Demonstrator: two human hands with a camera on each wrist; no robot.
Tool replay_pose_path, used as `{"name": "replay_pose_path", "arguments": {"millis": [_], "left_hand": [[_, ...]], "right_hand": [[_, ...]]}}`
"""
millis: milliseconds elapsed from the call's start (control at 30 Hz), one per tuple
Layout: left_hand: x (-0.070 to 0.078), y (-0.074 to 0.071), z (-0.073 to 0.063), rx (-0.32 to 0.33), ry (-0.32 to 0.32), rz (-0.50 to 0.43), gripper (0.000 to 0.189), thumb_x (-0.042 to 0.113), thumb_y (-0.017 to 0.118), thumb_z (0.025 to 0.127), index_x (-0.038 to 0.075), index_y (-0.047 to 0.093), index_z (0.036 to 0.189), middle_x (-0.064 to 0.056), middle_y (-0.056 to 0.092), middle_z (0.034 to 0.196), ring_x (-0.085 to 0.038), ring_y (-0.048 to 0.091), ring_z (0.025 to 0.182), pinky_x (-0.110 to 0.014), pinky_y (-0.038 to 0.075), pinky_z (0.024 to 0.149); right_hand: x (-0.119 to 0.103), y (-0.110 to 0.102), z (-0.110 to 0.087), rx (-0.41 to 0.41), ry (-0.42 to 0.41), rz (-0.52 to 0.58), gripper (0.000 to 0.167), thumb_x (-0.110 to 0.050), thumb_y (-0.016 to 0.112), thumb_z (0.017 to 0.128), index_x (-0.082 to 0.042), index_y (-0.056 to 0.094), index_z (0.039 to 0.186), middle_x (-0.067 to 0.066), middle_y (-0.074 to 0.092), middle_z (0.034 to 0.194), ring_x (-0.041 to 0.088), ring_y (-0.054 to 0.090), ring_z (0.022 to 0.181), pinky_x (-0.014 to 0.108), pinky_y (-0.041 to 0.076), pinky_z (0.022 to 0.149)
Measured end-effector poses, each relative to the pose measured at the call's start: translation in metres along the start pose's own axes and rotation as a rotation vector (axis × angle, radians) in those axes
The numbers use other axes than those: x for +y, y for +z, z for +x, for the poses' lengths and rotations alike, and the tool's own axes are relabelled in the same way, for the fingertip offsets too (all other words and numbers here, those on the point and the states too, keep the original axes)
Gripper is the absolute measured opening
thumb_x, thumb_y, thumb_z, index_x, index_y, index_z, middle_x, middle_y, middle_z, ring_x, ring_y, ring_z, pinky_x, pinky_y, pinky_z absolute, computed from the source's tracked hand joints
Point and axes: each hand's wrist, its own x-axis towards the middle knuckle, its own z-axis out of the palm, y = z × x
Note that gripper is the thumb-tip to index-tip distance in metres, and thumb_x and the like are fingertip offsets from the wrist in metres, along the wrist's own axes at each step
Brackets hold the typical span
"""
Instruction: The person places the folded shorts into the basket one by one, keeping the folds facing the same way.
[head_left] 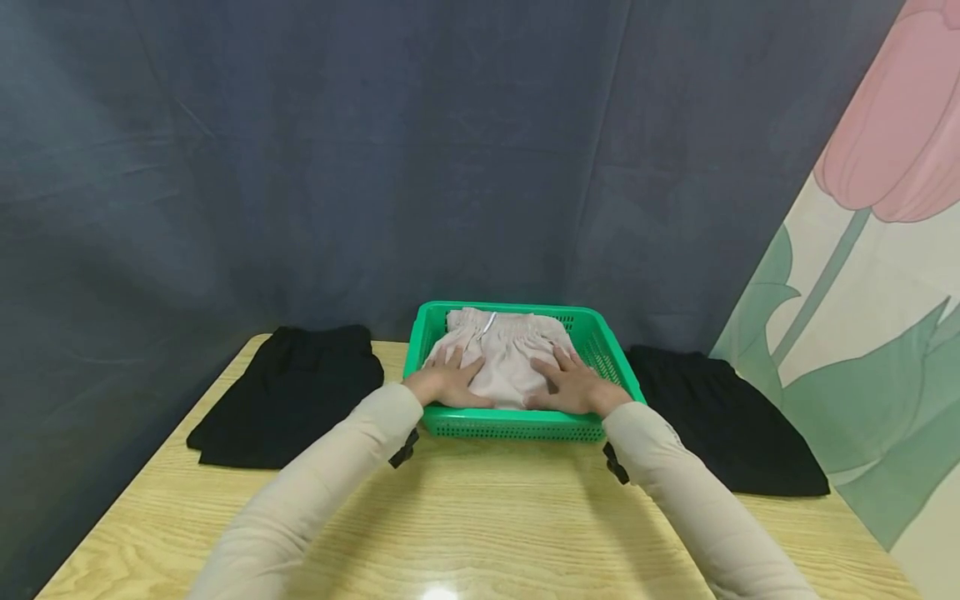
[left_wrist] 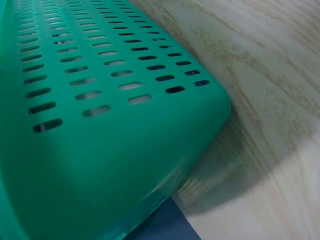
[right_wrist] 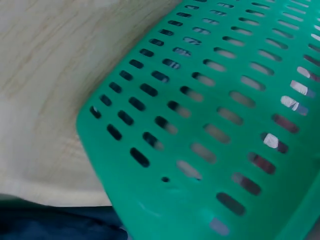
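Head view up on my screen, and the basket (head_left: pixel 517 427) is my landmark. Inside it lies the pale garment (head_left: pixel 512 358), waistband toward the basket's far rim, drawstring (head_left: pixel 490 323) showing. Both hands are on it! I have the left hand (head_left: pixel 452 385) on the garment at the basket's left side, fingers spread, thumb pointing inward; the right hand (head_left: pixel 573 387) mirrors it at the basket's right side, fingers spread too, nothing pinched that I can see. How hard they press, I can't tell.

Over to the wrist views: just the basket's slotted outer wall and the table (left_wrist: pixel 280 65) beside it, no fingers at all.

Out left of the basket, a black garment (head_left: pixel 300 400) lies flat; just to its right, another black garment (head_left: pixel 720 425), also flat.

My call on the step: the pale garment is in the basket and being settled, palms smoothing it down. For the next move, I'd want both hands lifted straight up, clear of the basket's rim, with no fingertip catching the waistband or drawstring and pulling the folds out of line.
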Motion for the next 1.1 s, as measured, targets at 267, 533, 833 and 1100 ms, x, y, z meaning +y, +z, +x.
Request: {"name": "replay_pose_path", "arguments": {"millis": [267, 533, 833, 1100], "left_hand": [[-0.002, 0.005, -0.001, -0.049, 0.02, -0.063, 0.082, 0.065, 0.044, 0.092, 0.029, 0.01, 0.157, -0.013, -0.009, 0.16, -0.035, -0.006, 0.144, -0.054, 0.008, 0.113], [-0.001, 0.006, -0.001, -0.089, -0.004, -0.136, 0.079, 0.06, 0.048, 0.094, 0.03, 0.011, 0.157, -0.011, -0.012, 0.16, -0.034, -0.011, 0.144, -0.06, 0.007, 0.111], [-0.002, 0.006, -0.002, -0.086, -0.049, -0.146, 0.082, 0.063, 0.048, 0.092, 0.032, 0.009, 0.157, -0.01, -0.012, 0.16, -0.037, -0.009, 0.144, -0.062, 0.014, 0.109], [-0.004, 0.005, 0.0, 0.008, 0.012, -0.18, 0.084, 0.061, 0.054, 0.09, 0.027, 0.016, 0.157, -0.016, -0.005, 0.16, -0.042, -0.003, 0.143, -0.06, 0.018, 0.109]], "right_hand": [[-0.001, 0.003, -0.001, -0.124, 0.053, 0.094, 0.077, -0.053, 0.051, 0.095, -0.013, 0.026, 0.155, 0.028, 0.002, 0.157, 0.046, 0.001, 0.142, 0.066, 0.016, 0.105], [0.0, 0.008, 0.0, -0.141, 0.089, 0.192, 0.075, -0.048, 0.054, 0.095, -0.014, 0.026, 0.155, 0.026, -0.001, 0.157, 0.046, 0.002, 0.142, 0.065, 0.017, 0.106], [0.0, 0.013, 0.001, -0.096, 0.08, 0.297, 0.075, -0.042, 0.058, 0.094, -0.01, 0.026, 0.154, 0.027, -0.002, 0.157, 0.047, -0.001, 0.141, 0.064, 0.016, 0.107], [0.001, 0.012, 0.002, -0.014, 0.044, 0.272, 0.074, -0.043, 0.058, 0.093, -0.005, 0.033, 0.151, 0.028, 0.008, 0.156, 0.046, 0.006, 0.142, 0.063, 0.019, 0.107]]}}
